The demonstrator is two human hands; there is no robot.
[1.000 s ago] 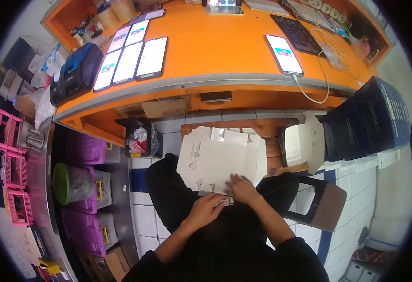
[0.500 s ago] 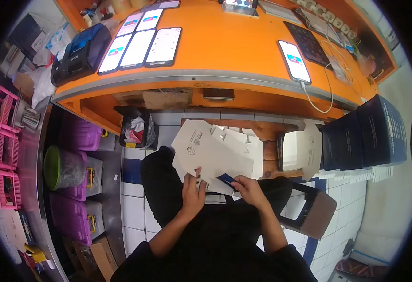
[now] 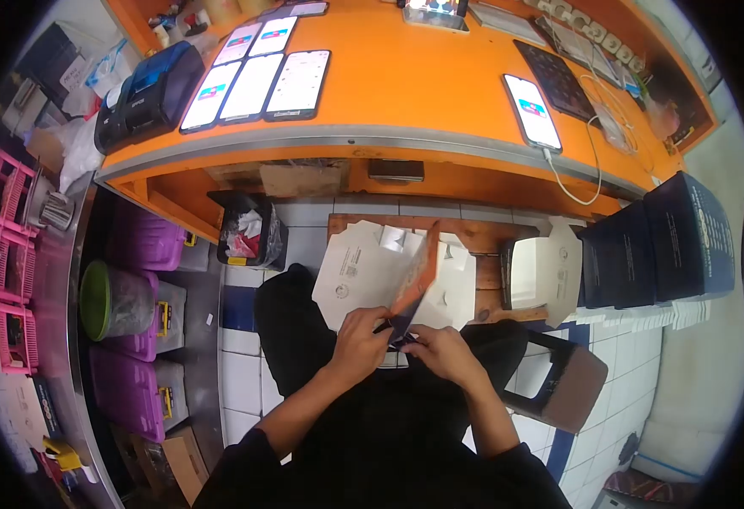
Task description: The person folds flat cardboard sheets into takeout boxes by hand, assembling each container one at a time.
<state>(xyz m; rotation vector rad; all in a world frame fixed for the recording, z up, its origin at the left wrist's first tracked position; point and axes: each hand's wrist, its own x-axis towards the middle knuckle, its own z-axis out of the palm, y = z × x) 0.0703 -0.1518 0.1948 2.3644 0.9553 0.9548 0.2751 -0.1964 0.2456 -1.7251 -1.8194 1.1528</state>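
My left hand [image 3: 358,346] and my right hand [image 3: 446,351] are close together above my lap. Between them they grip the near edge of a cardboard box blank [image 3: 418,276], folded or turned up on edge, with an orange and dark blue printed face showing. The fingers of both hands are closed at its dark blue end, and the fingertips are partly hidden. Under and beside it lie flat white box blanks [image 3: 338,276] with small black print, resting on a low wooden bench [image 3: 488,267].
A folded white box [image 3: 545,271] stands at the bench's right end, beside stacked dark blue boxes [image 3: 690,237]. Ahead is an orange counter [image 3: 406,93] with several phones [image 3: 298,83] and a black printer [image 3: 149,95]. A small bin [image 3: 249,233] and purple tubs [image 3: 126,394] are at left.
The top box blank has gone from lying flat, white side up, to standing on edge with its printed face showing. Both hands have come closer together at its near end.
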